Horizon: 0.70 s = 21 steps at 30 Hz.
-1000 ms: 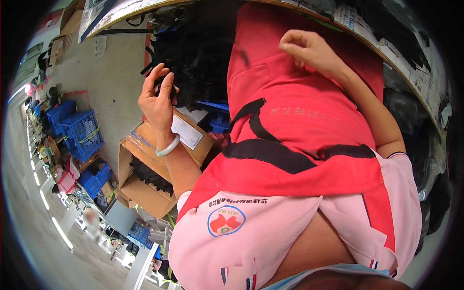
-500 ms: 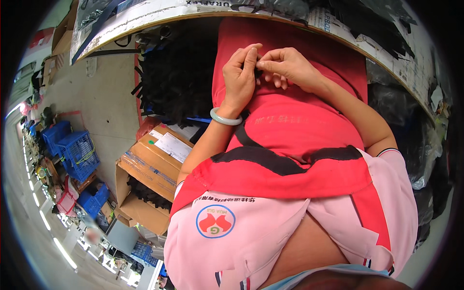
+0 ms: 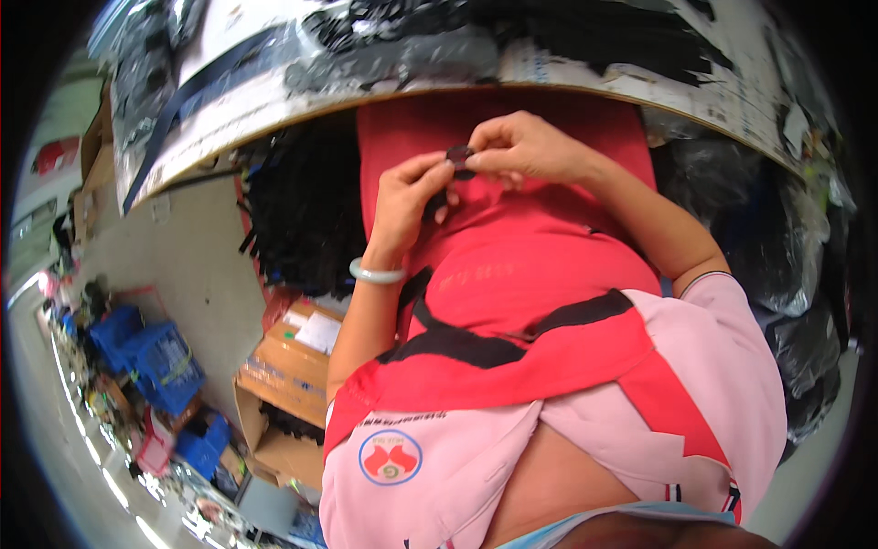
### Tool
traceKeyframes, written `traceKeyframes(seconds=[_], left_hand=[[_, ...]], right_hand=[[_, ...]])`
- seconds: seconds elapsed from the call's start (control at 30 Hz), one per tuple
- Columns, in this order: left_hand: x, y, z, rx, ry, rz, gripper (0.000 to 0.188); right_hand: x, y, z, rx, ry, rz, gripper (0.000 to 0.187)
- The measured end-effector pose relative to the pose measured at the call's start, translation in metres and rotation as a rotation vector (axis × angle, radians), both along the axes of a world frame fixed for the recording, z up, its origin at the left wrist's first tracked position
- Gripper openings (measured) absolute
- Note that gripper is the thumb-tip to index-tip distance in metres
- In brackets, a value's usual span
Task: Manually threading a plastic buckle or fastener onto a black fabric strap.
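Note:
Between the fingertips of both hands is a small dark piece [image 3: 459, 157], black or dark brown; its exact kind is too small to make out. My left hand [image 3: 409, 197], with a pale bangle [image 3: 376, 272] on the wrist, pinches its left side between thumb and fingers. From the right, my right hand [image 3: 530, 151] grips the other side, thumb and index finger pressed together. Both hands are held above the red apron [image 3: 540, 238] on my lap, just short of the table edge. Some dark material shows under the left fingers, mostly hidden.
Ahead, the table [image 3: 247, 114] bears black strips [image 3: 604, 41] and plastic-wrapped bundles [image 3: 393, 64]. Black strips are heaped [image 3: 302, 215] below it on the left. An open cardboard box [image 3: 288, 366] and blue crates [image 3: 165, 366] stand at left. Plastic bags [image 3: 777, 247] lie at right.
My view has shifted, so more of the tabletop shows. My hands have turned and drawn slightly apart, and the dark piece, mostly hidden before, is now visible between both sets of fingertips.

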<state>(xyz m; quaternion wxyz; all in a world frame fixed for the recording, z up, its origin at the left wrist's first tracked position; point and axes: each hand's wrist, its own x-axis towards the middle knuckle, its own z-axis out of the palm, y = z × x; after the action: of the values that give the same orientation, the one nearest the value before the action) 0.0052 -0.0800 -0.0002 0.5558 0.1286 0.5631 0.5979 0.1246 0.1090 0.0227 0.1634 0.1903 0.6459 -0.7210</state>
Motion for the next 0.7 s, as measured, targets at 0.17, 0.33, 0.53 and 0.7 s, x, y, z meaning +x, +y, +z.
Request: traceKeyframes(seconds=[0.17,0.33,0.53,0.7], left_hand=[[0.004,0.016,-0.012,0.115,-0.229,0.045,0.021],[0.004,0.023,-0.009,0.115,-0.477,0.130,0.024],[0.005,0.031,-0.013,0.092,-0.402,0.019,0.021],[0.006,0.032,0.006,0.020,-0.029,0.162,0.019]], right_hand=[[0.014,0.006,0.006,0.071,0.071,-0.070,0.017],[0.032,0.057,0.032,0.965,0.586,-0.448,0.015],[0.009,0.116,0.044,1.640,0.667,-0.379,0.011],[0.014,0.060,0.080,1.036,0.458,-0.565,0.014]])
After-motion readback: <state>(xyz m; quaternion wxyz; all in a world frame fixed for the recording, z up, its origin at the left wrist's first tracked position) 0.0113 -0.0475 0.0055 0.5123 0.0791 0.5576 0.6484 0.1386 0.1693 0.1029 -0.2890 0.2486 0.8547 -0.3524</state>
